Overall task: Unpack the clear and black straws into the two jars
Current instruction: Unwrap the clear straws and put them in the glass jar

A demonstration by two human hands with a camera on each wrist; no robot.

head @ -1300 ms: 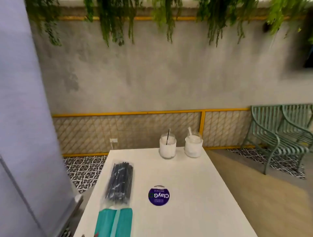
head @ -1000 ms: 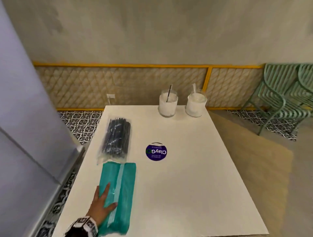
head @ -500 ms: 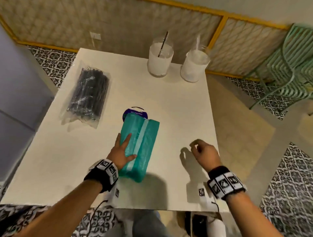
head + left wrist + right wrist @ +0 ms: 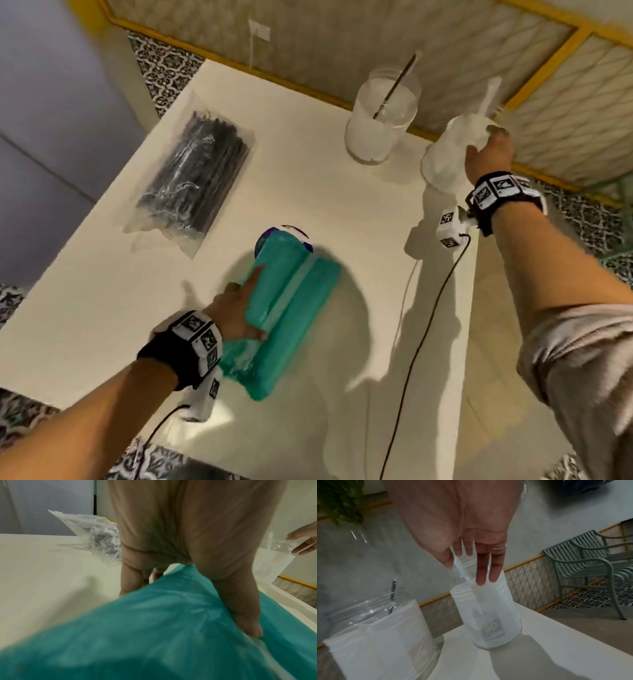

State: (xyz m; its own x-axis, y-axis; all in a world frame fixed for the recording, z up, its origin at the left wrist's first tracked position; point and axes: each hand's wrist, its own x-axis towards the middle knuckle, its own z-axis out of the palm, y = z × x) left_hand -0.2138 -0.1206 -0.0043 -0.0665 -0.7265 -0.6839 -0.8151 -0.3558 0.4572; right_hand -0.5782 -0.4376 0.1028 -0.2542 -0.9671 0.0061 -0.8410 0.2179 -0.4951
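Note:
A teal pack of straws [image 4: 294,305] lies mid-table, and my left hand [image 4: 236,308] grips its near left side, thumb [image 4: 243,615] on top and fingers down the edge. A clear bag of black straws [image 4: 195,174] lies at the far left, untouched. Two white-lined jars stand at the back: the left jar [image 4: 380,116] holds one black straw, the right jar [image 4: 445,154] one clear straw [image 4: 464,574]. My right hand [image 4: 489,150] is at the right jar's rim, fingers [image 4: 486,568] straight, thumb and fingers on either side of the rim.
A round purple sticker [image 4: 274,234] shows partly from under the teal pack. Wrist-camera cables [image 4: 424,329] trail over the white table [image 4: 102,291]. The table's right edge drops to a wooden floor. Green metal chairs [image 4: 590,568] stand beyond the right jar.
My view tilted down onto the table. The left hand slid the teal pack from the left edge to the middle, over the sticker. The right hand reached from the front edge to the right jar.

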